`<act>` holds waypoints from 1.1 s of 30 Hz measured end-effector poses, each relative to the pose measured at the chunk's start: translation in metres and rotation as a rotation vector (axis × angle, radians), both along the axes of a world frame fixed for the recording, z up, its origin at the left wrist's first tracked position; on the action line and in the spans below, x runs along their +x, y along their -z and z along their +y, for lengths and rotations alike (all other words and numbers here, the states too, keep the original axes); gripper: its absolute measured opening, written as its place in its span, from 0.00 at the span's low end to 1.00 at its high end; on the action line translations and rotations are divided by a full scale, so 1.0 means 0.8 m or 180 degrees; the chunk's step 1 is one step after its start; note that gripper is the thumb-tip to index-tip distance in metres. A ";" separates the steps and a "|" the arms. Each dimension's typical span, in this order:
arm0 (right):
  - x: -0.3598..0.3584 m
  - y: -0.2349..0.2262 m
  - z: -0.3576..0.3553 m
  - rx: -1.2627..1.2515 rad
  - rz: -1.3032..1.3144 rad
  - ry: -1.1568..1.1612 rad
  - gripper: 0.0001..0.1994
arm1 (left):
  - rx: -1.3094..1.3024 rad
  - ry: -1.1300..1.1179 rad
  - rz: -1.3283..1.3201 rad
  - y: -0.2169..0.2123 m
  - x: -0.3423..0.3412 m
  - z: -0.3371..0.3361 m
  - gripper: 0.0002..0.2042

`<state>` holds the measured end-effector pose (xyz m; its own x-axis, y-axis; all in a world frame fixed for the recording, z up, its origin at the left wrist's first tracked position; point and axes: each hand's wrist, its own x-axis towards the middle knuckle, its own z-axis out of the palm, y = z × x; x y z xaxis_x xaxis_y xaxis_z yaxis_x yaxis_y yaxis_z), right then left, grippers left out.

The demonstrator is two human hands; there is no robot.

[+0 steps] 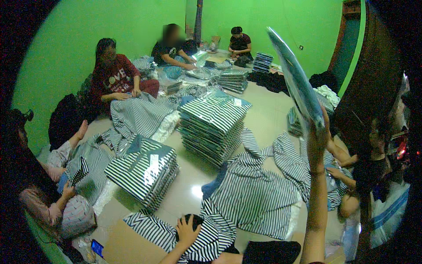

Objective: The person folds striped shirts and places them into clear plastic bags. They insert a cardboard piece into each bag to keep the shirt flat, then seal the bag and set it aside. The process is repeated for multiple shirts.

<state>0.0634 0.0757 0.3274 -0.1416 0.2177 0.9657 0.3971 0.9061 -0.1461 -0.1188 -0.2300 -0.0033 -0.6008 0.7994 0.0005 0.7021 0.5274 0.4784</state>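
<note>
My right hand [317, 132] is raised high on the right, closed around the lower end of a flat, plastic-wrapped folded garment [295, 75]. The packet stands nearly upright, tilted left, with blue-grey cloth behind shiny film. Low in the middle, my left hand [188, 232] lies with fingers spread on a dark round patch beside a black-and-white striped garment [213, 233]. That garment rests over a brown cardboard sheet [127, 237]. Beyond it, a larger striped garment [259, 193] with a pale fringed edge is spread on the floor.
Two stacks of wrapped striped garments, a tall one [211, 132] and a shorter one [143, 171], stand ahead. Several people sit around handling striped cloth, including a person in dark red [116, 79]. Smaller stacks [231, 81] lie farther back. A phone [97, 247] is at lower left.
</note>
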 end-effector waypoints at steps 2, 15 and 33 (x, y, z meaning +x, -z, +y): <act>-0.058 -0.008 0.063 0.0073 -0.0078 -0.0431 0.20 | 0.0131 -0.0070 -0.0088 0.011 -0.003 -0.003 0.25; -0.240 0.213 0.208 -0.1233 -0.2659 -0.1106 0.37 | -0.0026 -0.0115 -0.0007 -0.028 0.003 0.017 0.22; -0.172 0.240 0.124 -0.1385 -0.1762 -0.0992 0.31 | 0.0204 -0.0070 0.0192 0.004 -0.002 0.016 0.21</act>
